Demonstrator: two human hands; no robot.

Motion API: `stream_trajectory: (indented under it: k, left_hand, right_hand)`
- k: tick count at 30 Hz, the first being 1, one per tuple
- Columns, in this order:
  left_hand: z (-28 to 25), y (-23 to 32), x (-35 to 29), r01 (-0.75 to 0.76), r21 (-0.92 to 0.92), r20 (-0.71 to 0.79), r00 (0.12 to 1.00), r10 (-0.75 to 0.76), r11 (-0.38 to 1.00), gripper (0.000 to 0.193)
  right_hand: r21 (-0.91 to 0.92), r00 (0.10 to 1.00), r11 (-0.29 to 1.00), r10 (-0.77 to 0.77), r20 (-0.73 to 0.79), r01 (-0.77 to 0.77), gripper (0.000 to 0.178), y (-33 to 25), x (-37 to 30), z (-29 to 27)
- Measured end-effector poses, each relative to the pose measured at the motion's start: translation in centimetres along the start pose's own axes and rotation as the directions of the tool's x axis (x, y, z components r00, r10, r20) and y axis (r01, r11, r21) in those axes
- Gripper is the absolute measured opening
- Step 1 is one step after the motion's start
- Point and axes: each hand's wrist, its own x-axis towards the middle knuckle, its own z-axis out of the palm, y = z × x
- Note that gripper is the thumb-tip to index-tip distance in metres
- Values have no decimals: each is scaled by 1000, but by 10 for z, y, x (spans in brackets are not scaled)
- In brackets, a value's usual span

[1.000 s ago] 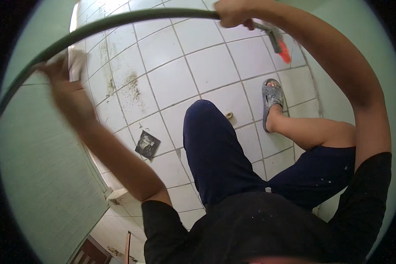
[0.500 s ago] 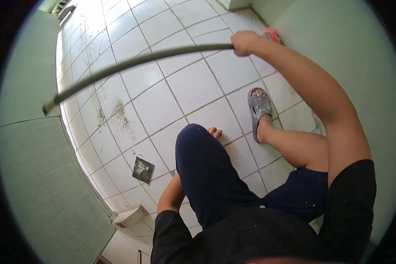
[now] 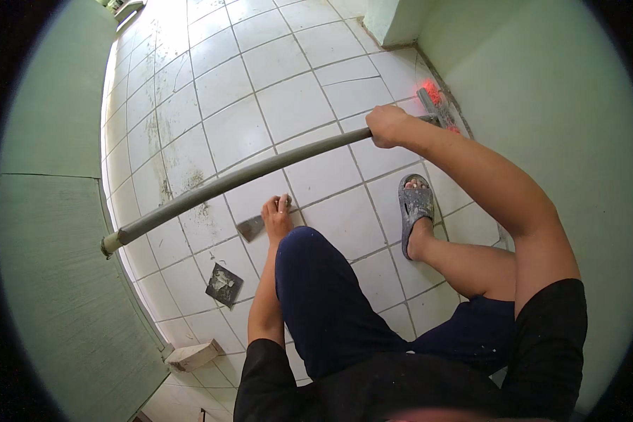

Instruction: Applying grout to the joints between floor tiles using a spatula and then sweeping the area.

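Observation:
My right hand [image 3: 387,126] is closed round a long grey-green pole [image 3: 260,169], near the end with a grey head and red bristles, so it looks like a broom. The broom head [image 3: 432,98] lies by the right wall, partly behind my forearm. From there the pole slants across the floor to the left, its capped end over the green wall's base. Left of my raised knee, my left hand [image 3: 278,216] grips a putty knife [image 3: 252,227], its flat blade pointing left near the tiles. The fingers hide most of the knife's handle.
White floor tiles [image 3: 330,218] carry dark dirt specks at left. A dark square piece [image 3: 224,284] smeared with pale paste lies below the putty knife. A pale block [image 3: 192,355] sits by the left wall. My sandalled foot [image 3: 416,211] stands right of my knee.
My left hand has come out from behind my knee, showing the putty knife. The pole has dropped lower in view and its far end swung right; my right hand still grips it.

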Motion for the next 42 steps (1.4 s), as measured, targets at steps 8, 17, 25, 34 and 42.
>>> stream_trajectory:
  k: [8, 17, 25, 34, 42]
  left_hand:
    - [-2, -7, 4, 9, 135, -108, 994, 6, 991, 38]
    - [0, -14, 9, 98, 72, -126, 988, -88, 993, 44]
    - [-5, -13, 2, 129, 100, -58, 991, -124, 987, 40]
    - [-5, 14, 29, 152, 337, 83, 978, -190, 929, 29]
    - [-68, 146, 35, 526, -80, 80, 850, -520, 847, 24]
  right_hand:
    - [46, 992, 994, -107, 69, 104, 24, -19, 34, 30]
    - [-74, 927, 945, -294, 232, 318, 23, -73, 63, 78]
    - [-36, 882, 914, -379, 281, 404, 16, -86, 67, 15]
    - [192, 906, 886, -408, -112, 423, 15, -80, -18, -14]
    - [201, 970, 952, -240, 30, 229, 18, -48, -65, -7]
